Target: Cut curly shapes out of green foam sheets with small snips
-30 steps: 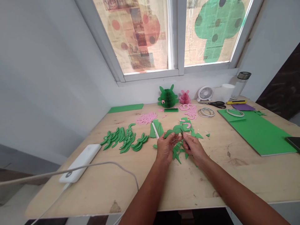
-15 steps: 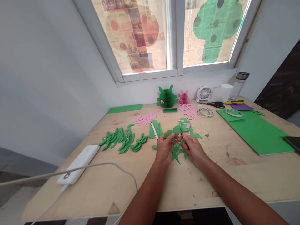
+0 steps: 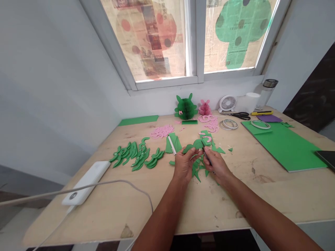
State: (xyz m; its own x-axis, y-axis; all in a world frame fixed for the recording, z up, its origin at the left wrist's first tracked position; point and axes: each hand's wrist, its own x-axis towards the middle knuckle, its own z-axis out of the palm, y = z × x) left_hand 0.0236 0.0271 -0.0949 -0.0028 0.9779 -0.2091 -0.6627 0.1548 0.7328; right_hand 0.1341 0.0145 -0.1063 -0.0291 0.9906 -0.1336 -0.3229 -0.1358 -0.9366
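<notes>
A curved piece of green paper (image 3: 198, 144) is pinched in my left hand (image 3: 184, 164), between thumb and fingers. My right hand (image 3: 216, 164) is closed around small dark scissors (image 3: 206, 156), their blades at the right end of that piece. The scissor handles are mostly covered by my fingers. Green paper scraps (image 3: 196, 173) lie below and between both hands. A white pen (image 3: 172, 145) rests on folded green paper just beyond my left hand. To the left are piles of cut green curved pieces (image 3: 140, 157).
Pink cut pieces (image 3: 162, 131) lie farther back. A green honeycomb paper figure (image 3: 185, 107) and a pink one (image 3: 205, 108) stand by the wall. At right are tape rolls (image 3: 228, 124), black-handled scissors (image 3: 241, 115) and green sheets (image 3: 290, 150). A white power bank (image 3: 87, 183) and cable (image 3: 115, 182) lie left.
The scissors have shifted slightly against the green paper, and more of their blades shows. My left hand keeps its hold. The whole view has moved a little.
</notes>
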